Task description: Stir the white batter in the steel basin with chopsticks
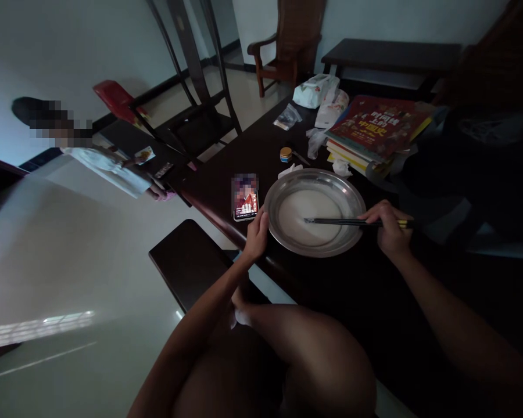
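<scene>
A wide metal basin (355,200) stands on the dark table, holding a whitish liquid or batter (307,209). My left hand (257,235) is closed on the basin's left rim. In my right hand (390,229) is a pair of black chopsticks (342,222), gripped near the gold-banded end. Their tips dip into the white contents near the middle. Just left of the basin, close to my left hand, lies a phone (246,200) with a lit screen.
Behind the basin are a small jar (286,154), crumpled tissue (341,168), plastic bags (316,91) and a stack of books (375,128). A bench (192,255) stands at the table's left edge. Another person (108,168) is at a low table further left.
</scene>
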Tool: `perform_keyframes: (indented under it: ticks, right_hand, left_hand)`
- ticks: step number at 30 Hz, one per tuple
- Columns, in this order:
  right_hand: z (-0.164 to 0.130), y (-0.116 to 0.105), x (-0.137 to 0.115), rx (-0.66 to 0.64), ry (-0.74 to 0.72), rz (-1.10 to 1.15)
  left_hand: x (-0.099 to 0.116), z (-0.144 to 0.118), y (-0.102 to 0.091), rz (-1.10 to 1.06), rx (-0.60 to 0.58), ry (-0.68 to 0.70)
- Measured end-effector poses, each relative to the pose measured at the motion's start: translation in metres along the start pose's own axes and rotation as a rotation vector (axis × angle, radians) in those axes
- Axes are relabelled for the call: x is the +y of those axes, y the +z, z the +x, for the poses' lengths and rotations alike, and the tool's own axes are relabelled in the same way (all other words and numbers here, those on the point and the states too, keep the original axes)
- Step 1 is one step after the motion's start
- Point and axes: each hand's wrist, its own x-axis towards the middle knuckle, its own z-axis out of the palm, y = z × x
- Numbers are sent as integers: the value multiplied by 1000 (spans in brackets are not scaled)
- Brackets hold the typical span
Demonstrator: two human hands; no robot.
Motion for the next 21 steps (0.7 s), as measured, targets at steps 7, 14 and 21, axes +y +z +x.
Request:
perform_keyframes:
  ticks: [7, 14, 21]
  right_hand:
    - [1, -1, 2, -25, 5, -37]
    - [2, -2, 4, -59, 29, -36]
    - [3, -2, 5, -59, 23, 11]
  left_hand:
    - [0, 0, 0, 3, 3, -21]
    - [0, 2, 0, 5, -7, -13]
    - [-1, 3, 1, -2, -7, -11]
